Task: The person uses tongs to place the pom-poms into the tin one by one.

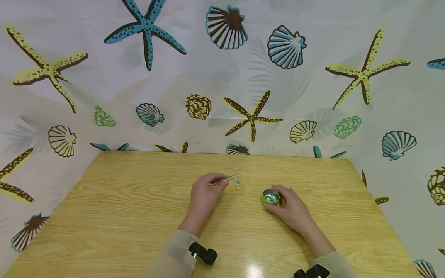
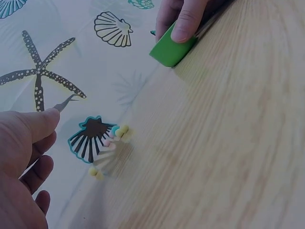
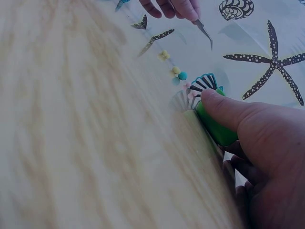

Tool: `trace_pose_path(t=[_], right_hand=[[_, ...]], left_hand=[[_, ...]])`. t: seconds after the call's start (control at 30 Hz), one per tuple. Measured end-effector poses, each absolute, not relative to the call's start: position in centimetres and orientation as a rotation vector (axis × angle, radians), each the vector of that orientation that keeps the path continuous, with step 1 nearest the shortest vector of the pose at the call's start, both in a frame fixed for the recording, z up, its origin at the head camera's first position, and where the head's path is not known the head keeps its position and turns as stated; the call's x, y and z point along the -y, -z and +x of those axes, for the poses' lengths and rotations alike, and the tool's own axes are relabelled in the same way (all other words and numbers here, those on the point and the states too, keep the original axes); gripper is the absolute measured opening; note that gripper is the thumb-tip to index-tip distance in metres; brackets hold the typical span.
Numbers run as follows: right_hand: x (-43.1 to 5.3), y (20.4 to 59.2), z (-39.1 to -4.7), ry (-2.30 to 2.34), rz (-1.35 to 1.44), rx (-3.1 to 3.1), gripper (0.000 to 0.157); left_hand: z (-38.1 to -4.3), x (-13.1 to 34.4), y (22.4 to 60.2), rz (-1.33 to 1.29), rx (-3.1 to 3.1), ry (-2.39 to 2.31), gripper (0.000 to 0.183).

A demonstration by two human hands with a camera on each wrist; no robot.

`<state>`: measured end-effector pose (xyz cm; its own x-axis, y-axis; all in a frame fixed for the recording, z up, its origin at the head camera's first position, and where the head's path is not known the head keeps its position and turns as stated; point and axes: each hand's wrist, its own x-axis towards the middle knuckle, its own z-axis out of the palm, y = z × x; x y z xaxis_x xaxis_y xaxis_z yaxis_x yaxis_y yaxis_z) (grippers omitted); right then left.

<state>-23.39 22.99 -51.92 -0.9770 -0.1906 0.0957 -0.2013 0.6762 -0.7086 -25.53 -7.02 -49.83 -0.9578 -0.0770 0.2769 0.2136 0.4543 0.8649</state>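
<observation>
My left hand (image 1: pixel 206 195) pinches metal tweezers (image 1: pixel 222 180) between thumb and fingers. Their slim tips point right, slightly apart, with nothing visible between them. In the left wrist view the tweezers (image 2: pixel 66 103) are raised above the table. Below the tips lie a blue bead (image 1: pixel 238 181) and two yellow beads (image 1: pixel 237 188); two pink beads (image 1: pixel 240 168) sit farther back. My right hand (image 1: pixel 290 206) holds a small green cup (image 1: pixel 263 201) with a shiny metal inside, thumb and fingers around its side. A few yellow and blue beads show inside the cup, standing on the table.
A wood-grain table (image 1: pixel 121 200) spreads under both hands. Behind it and at the sides hangs a pale cloth (image 1: pixel 167 85) printed with starfish and shells. Black camera mounts (image 1: pixel 203 253) are strapped at both sleeves.
</observation>
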Motion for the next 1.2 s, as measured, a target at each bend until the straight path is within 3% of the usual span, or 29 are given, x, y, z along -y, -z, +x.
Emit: trace_pose_path(t=[0.43, 1.2], right_hand=[[-22.8, 52.0, -23.1, -1.198, 0.337, 2.851, 0.067], [-22.7, 52.0, -22.9, -1.205, 0.331, 2.855, 0.067]], left_hand=[[-26.2, 10.1, 50.6, -0.028, 2.415, 1.453, 0.014], [-26.6, 11.1, 52.0, -0.016, 2.521, 1.157, 0.013]])
